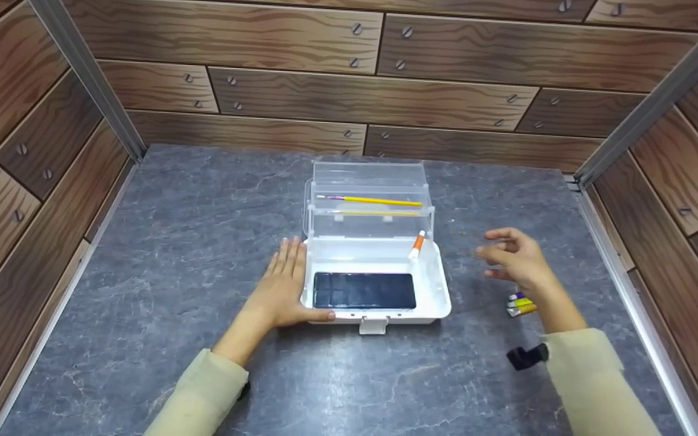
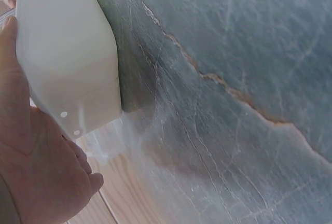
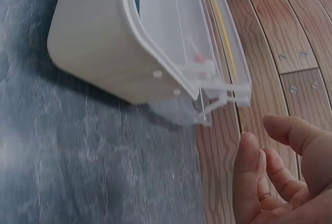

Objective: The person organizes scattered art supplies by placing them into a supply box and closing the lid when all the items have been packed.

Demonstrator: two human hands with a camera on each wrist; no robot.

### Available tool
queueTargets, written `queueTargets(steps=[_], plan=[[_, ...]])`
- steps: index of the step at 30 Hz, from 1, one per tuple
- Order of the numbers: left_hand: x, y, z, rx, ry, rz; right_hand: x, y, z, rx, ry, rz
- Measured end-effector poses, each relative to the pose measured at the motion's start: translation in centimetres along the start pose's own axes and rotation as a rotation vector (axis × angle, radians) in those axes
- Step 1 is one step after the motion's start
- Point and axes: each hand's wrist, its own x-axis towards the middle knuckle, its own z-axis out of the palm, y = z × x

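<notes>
A white plastic storage box [image 1: 439, 284] stands with its clear lid and tiered trays [image 1: 370, 227] folded up at the back. My left hand [image 1: 282, 290] rests along its left side, fingers straight and thumb over the front rim. Inside lie a flat, dark, glossy rectangular object [image 1: 364, 290] and, at the back right, a small orange-and-white tube [image 1: 418, 244]. In an upper tray lies a yellow-handled paintbrush [image 1: 379, 201]. My right hand [image 1: 515, 257], fingers loosely bent and holding nothing, hovers right of the box; the right wrist view shows these fingers [image 3: 246, 167] apart from it.
Several small paint tubes [image 1: 521, 304], yellow and purple among them, lie on the grey marbled table [image 1: 191, 242] beside my right wrist. A clear latch [image 1: 374, 326] hangs at the box's front. Wood-patterned walls [image 1: 300, 91] with metal edge strips close in the back and both sides.
</notes>
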Motion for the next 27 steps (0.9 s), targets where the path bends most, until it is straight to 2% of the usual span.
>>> queueTargets(steps=[8,14,21,27], plan=[[0.0,0.2,-0.2,-0.010,0.007,0.004,-1.6,2.5,-3.0,0.141,0.030,0.024],[0.1,0.2,-0.1,-0.010,0.024,0.021,-3.1,4.9,-4.7,0.159,0.059,0.091],[-0.1,0.1,-0.1,0.002,0.023,0.013,-3.8,6.8,-5.3,0.231,0.080,0.156],[-0.1,0.1,-0.2,-0.005,0.017,0.013,-4.3,8.4,-5.6,0.237,0.100,0.208]])
